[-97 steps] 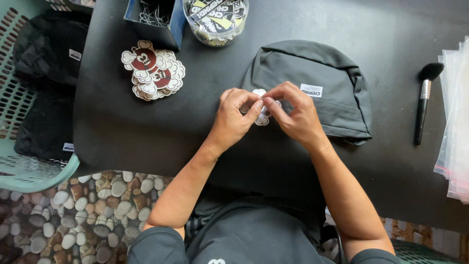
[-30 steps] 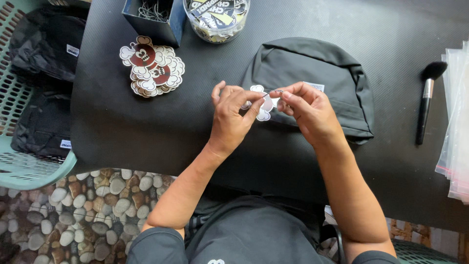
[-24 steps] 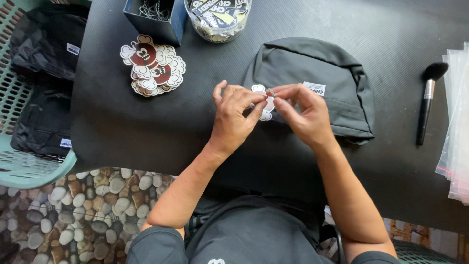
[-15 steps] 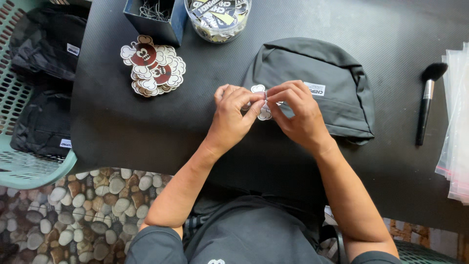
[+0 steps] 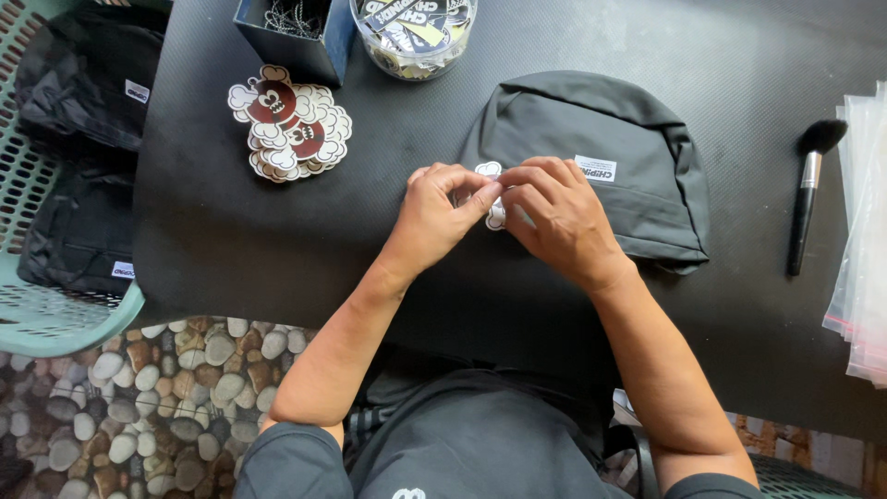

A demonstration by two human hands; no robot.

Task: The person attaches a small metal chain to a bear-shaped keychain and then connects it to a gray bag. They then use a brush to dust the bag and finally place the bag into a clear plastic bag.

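Black table (image 5: 231,240), jar (image 5: 413,37) of stickers

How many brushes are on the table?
1. The single brush lies on the black table at the right, between the grey bag and the clear plastic sleeves.

- Dark grey fabric cap (image 5: 591,148) on round black table (image 5: 212,240), hands meeting at its near-left edge.
- Stack of cloud-edged cartoon stickers (image 5: 291,125) left of cap.
- Black-bristled brush (image 5: 806,199) right of cap.
- Mint plastic basket (image 5: 37,314) beyond table's left edge.
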